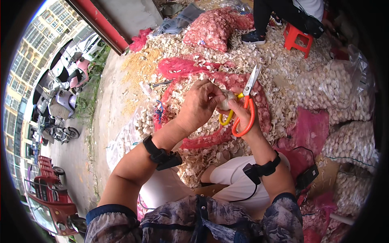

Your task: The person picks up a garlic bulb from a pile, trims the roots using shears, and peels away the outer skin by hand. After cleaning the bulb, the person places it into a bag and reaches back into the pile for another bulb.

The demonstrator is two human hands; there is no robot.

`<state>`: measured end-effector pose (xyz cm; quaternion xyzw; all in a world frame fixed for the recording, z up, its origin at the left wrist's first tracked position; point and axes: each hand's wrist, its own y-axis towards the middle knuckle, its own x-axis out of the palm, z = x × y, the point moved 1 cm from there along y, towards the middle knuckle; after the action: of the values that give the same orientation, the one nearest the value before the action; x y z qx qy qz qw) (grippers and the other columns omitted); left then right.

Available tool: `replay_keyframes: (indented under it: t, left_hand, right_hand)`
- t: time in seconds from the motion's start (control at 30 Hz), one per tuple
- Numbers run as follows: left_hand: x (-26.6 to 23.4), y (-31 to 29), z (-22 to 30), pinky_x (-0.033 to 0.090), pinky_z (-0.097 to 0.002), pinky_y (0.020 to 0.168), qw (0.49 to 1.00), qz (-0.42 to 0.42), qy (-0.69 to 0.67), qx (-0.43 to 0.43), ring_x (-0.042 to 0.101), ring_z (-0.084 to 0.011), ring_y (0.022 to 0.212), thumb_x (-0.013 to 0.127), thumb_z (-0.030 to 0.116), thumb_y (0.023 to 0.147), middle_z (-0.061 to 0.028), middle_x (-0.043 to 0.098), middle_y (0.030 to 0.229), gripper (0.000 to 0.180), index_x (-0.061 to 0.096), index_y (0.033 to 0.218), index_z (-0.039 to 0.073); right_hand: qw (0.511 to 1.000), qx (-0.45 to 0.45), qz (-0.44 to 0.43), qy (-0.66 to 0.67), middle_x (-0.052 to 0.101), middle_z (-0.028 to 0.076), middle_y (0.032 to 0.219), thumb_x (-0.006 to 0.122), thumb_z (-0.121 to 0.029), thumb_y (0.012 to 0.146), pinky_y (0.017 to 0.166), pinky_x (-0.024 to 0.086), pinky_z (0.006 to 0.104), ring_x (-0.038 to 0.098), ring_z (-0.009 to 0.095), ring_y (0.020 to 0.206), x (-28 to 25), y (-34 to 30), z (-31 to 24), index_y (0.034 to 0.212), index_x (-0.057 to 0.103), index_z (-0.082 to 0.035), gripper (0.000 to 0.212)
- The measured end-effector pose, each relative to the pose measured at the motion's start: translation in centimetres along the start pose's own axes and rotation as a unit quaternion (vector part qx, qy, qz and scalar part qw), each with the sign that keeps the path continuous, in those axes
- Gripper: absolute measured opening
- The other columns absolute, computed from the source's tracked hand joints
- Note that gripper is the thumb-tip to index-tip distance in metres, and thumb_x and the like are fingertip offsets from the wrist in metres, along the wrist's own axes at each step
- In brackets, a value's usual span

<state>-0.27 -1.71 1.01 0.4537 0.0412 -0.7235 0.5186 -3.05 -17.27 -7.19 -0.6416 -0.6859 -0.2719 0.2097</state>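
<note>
A pale garlic bulb (226,101) is between my two hands, over an open red mesh sack (265,117) heaped with garlic skins. My left hand (198,103) has its fingers curled in a pinch against the bulb's left side. With my right hand (244,115) I hold the bulb's right side between thumb and fingers. The same hand carries a pair of scissors (251,81) with one orange and one yellow handle loop, blades pointing up and away. Part of the bulb is covered by my fingers.
Bags of peeled garlic (324,87) stack up on the right. A full red mesh sack (210,28) lies at the back. Another person's leg (265,18) and a red stool (298,40) are at the far right. A clear bag of cloves (144,123) sits left of the heap.
</note>
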Motion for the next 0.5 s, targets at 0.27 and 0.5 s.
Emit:
replay_keyframes:
  t: [0.27,0.5]
  left_hand:
    - [0.9,-0.5,1.4,0.045,-0.0404,0.072,0.982,0.001,0.091,0.168,0.054,-0.0319,0.081,0.066,0.003,0.08,-0.011,0.057,0.082,0.017,0.056,0.094,0.004]
    - [1.0,-0.7,-0.5,0.051,-0.0343,0.064,0.999,0.008,0.022,-0.035,0.062,-0.0264,0.076,0.067,0.002,0.084,-0.012,0.061,0.085,0.017,0.053,0.093,0.001]
  right_hand:
    - [0.986,0.068,0.042,0.148,0.065,0.008,0.101,0.063,-0.018,0.09,0.087,0.055,0.0403,0.064,0.021,0.097,-1.4,0.7,0.0,0.104,0.062,-0.005,0.019]
    - [0.986,0.082,0.079,0.123,0.063,0.01,0.104,0.064,-0.016,0.09,0.078,0.059,0.0375,0.066,0.024,0.092,-1.5,0.7,-1.0,0.109,0.056,-0.005,0.024]
